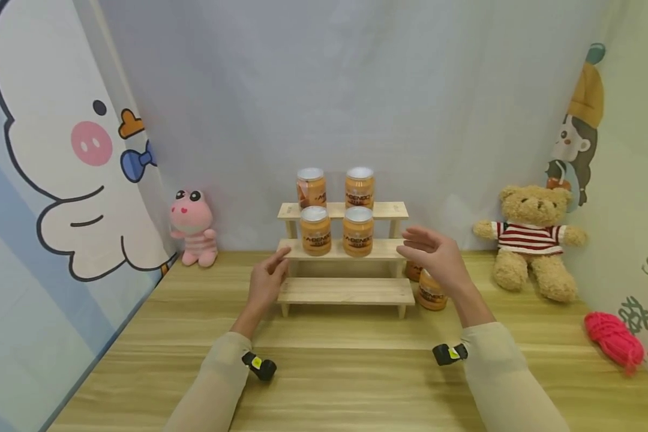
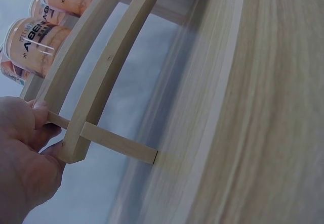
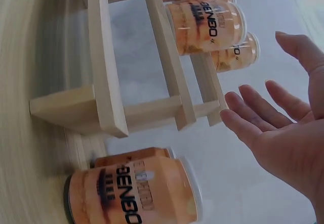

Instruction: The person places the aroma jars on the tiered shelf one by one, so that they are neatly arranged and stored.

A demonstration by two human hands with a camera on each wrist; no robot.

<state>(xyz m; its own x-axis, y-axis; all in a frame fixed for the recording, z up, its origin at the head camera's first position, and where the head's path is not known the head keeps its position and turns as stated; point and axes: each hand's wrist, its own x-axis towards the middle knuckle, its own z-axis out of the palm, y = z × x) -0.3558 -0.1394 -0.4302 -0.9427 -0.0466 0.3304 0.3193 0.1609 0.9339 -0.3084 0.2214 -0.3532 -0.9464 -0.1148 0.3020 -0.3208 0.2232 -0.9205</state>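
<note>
A three-step wooden display rack (image 1: 345, 292) stands on the table. Two orange, silver-lidded jars (image 1: 315, 231) sit on its middle step, and two matching jars (image 1: 360, 189) stand on the top step. The lowest step holds nothing. My left hand (image 1: 267, 278) grips the rack's left side by the end of the middle step, thumb and fingertips at the wood in the left wrist view. Beside the right end, my right hand (image 1: 436, 257) is raised with extended, spread fingers and holds nothing. Below it on the table stand two more jars (image 3: 136, 193), partly hidden by the hand in the head view.
A pink plush toy (image 1: 194, 228) sits at the back left of the table (image 1: 356, 384). At the back right is a teddy bear (image 1: 534, 240) in a striped shirt, with pink yarn (image 1: 615, 341) nearer the right edge. A pale curtain (image 1: 329, 90) hangs behind.
</note>
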